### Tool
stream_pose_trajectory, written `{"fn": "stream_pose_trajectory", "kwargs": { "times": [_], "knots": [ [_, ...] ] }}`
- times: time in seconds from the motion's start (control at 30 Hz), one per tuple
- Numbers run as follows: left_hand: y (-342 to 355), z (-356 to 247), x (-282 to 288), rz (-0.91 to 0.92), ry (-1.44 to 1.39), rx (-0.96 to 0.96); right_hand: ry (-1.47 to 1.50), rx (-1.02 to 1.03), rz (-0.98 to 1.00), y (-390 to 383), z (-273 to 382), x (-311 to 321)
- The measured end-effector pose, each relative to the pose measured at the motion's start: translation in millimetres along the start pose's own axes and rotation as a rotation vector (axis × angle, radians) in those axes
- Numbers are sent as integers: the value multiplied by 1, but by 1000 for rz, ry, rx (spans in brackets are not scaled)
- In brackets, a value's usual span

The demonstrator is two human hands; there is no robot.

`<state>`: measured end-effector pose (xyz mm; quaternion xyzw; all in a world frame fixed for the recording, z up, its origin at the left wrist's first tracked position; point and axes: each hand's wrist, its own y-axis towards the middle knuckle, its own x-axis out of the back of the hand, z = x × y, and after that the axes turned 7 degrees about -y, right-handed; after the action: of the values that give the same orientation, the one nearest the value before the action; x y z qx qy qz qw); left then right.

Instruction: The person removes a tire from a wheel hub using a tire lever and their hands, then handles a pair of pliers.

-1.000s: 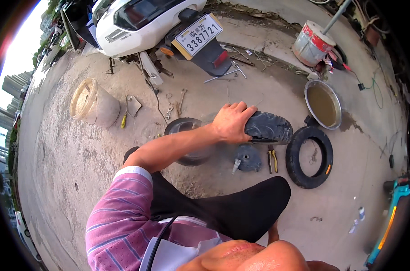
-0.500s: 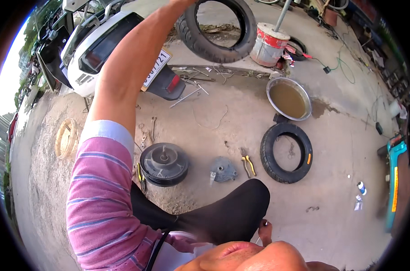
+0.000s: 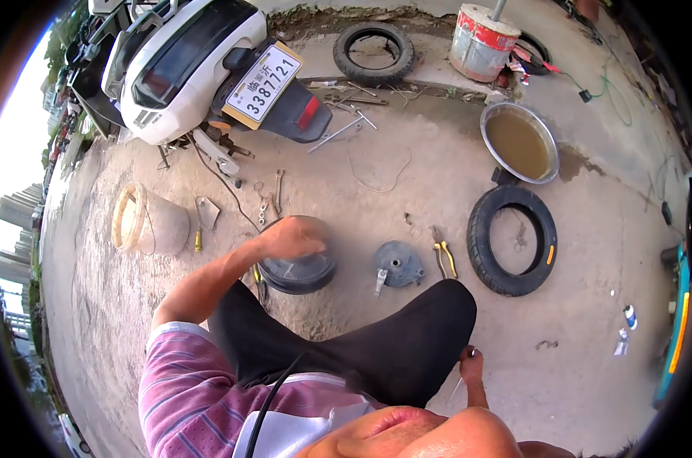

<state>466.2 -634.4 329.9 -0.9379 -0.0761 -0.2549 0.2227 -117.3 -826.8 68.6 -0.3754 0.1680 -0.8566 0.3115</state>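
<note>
My left hand (image 3: 294, 238) is over the top of a black wheel hub (image 3: 300, 281) on the ground, covering its axle stub. Its fingers are blurred and partly hidden. Beside my bent right knee is my right hand (image 3: 472, 368), closed around a thin metal rod whose shiny tip shows above the fingers. Between the hub and a pair of yellow-handled pliers (image 3: 445, 258) lies a grey round brake plate (image 3: 399, 264). A second pair of pliers (image 3: 258, 282) is partly hidden next to the hub. A spanner (image 3: 278, 191) lies just beyond it.
A black tyre (image 3: 479, 243) lies at right, below a metal basin of brown water (image 3: 518, 143). Another tyre (image 3: 346, 57) lies on the far ledge beside a red-and-white bucket (image 3: 479, 49). A white scooter (image 3: 186, 61) stands at far left, a pale bucket (image 3: 159, 221) nearer.
My left hand has let go of the far tyre, which was tilted up and now lies flat. My left arm has drawn back to the wheel hub; my right hand stays low by the knee.
</note>
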Motion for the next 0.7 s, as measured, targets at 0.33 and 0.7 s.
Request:
{"fn": "stream_pose_trajectory", "kwargs": {
  "times": [0.33, 0.7],
  "knots": [
    [-93, 115, -17, -256, -204, 253, -238, 276, -108, 58, 7, 23],
    [-98, 179, 3, -479, -142, 414, -272, 475, -408, 59, 361, 96]
  ]
}}
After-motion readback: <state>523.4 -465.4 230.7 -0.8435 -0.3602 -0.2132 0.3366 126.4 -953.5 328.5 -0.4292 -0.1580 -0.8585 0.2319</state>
